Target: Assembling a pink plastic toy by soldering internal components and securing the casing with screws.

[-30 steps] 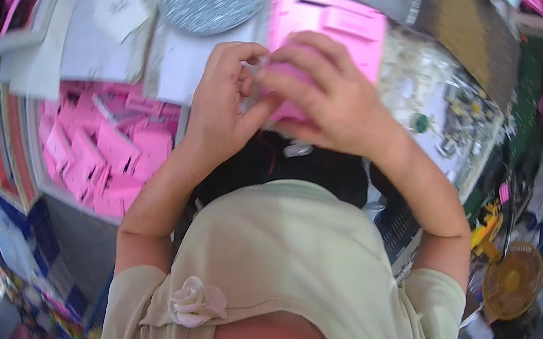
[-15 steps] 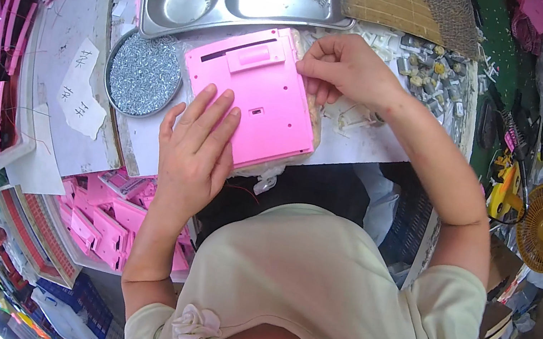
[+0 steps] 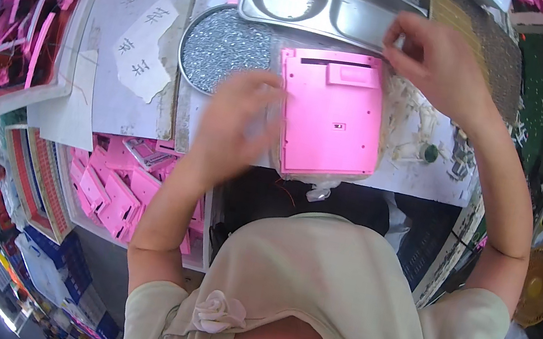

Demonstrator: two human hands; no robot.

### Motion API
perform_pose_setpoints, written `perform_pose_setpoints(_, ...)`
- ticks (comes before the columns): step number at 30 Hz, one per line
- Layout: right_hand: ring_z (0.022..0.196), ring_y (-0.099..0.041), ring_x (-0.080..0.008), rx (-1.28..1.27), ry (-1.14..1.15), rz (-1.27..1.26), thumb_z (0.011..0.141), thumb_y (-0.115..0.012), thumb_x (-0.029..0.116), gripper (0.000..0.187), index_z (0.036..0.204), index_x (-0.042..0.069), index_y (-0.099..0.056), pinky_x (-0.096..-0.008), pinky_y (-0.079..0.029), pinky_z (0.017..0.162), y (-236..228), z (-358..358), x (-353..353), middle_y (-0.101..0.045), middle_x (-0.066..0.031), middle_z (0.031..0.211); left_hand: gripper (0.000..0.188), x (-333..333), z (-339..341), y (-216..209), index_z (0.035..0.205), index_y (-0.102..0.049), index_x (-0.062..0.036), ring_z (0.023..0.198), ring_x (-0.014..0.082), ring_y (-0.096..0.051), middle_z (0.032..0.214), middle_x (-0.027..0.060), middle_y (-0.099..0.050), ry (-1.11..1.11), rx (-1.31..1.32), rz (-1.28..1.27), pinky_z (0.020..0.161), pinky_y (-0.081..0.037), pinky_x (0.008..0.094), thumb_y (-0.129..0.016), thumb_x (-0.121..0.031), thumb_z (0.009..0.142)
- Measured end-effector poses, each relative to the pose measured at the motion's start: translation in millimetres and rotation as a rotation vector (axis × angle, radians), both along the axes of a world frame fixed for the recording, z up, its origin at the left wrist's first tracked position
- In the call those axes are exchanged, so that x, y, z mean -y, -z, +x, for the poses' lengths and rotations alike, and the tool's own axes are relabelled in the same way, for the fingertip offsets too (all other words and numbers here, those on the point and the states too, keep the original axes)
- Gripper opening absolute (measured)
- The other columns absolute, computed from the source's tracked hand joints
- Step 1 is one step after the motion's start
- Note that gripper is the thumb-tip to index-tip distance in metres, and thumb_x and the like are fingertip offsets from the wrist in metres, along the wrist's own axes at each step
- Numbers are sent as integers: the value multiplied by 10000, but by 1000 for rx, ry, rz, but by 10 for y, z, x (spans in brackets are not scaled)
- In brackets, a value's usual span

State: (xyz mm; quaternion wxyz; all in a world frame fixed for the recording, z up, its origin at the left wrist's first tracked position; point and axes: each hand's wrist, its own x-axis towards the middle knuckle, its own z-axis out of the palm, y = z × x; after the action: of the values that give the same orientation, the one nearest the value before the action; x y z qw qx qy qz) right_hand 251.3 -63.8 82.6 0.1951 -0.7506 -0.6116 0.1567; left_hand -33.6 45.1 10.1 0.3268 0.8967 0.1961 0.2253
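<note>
A pink plastic casing panel [image 3: 328, 118] with a long slot, small screw holes and a raised rectangle lies on a padded, plastic-wrapped block at the table's front edge. My left hand [image 3: 235, 127] is smeared by motion beside its left edge, so its fingers are unclear. Beyond the panel's far right corner, my right hand [image 3: 442, 65] is raised over the near edge of a steel compartment tray [image 3: 324, 34]. Its thumb and fingers are curled together in a pinch; anything between them is too small to make out. Left of the panel stands a round tin of small silvery screws [image 3: 228, 46].
Small metal parts [image 3: 462, 159] and white bits [image 3: 416, 133] lie to the right of the panel. A bin of pink plastic parts [image 3: 115, 189] sits below the table's left side. Paper with handwriting [image 3: 144, 49] lies at left, and textured brown cardboard [image 3: 485, 51] at the back right.
My right hand has left the panel's right edge and moved up to the tray. My left hand has lifted off the panel to its left side. The whole view has shifted.
</note>
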Motion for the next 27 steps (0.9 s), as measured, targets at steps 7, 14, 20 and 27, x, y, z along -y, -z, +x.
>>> perform_pose_setpoints(7, 1074, -596, -226, 524, -664, 108, 786, -700, 171, 87, 785, 102, -753, -412, -496, 857, 557, -999, -1181, -697, -18, 980, 67, -535, -134, 172, 869, -704, -113, 926, 259, -616, 908, 35, -661, -236, -240, 272, 837, -394, 424, -737, -157, 830)
perform_pose_setpoints(14, 1114, -579, -201, 531, -665, 36, 808, -693, 178, 104, 849, 124, -772, -353, -494, 812, 550, -1026, -1343, -706, 5, 997, 98, -571, -149, 258, 963, -647, -52, 926, 303, -605, 932, 103, -636, -355, -292, 409, 811, -402, 425, -633, -145, 933)
perform_pose_setpoints(20, 1113, -580, -192, 523, -698, 59, 819, -685, 187, 106, 854, 133, -769, -348, -500, 802, 573, -978, -1310, -695, 18, 977, 86, -373, 7, 57, 937, -628, -20, 862, 332, -608, 897, 130, -636, -198, -41, 76, 764, -437, 433, -643, -104, 926)
perform_pose_setpoints(27, 915, -625, -357, 169, -518, 243, 838, -645, 156, 133, 839, 46, -718, -472, -512, 784, 283, -474, -1220, -686, -169, 866, 81, 0, 352, -24, 870, -645, -1, 810, 275, -606, 855, 117, -629, -144, 16, 26, 742, -471, 375, -704, -56, 873)
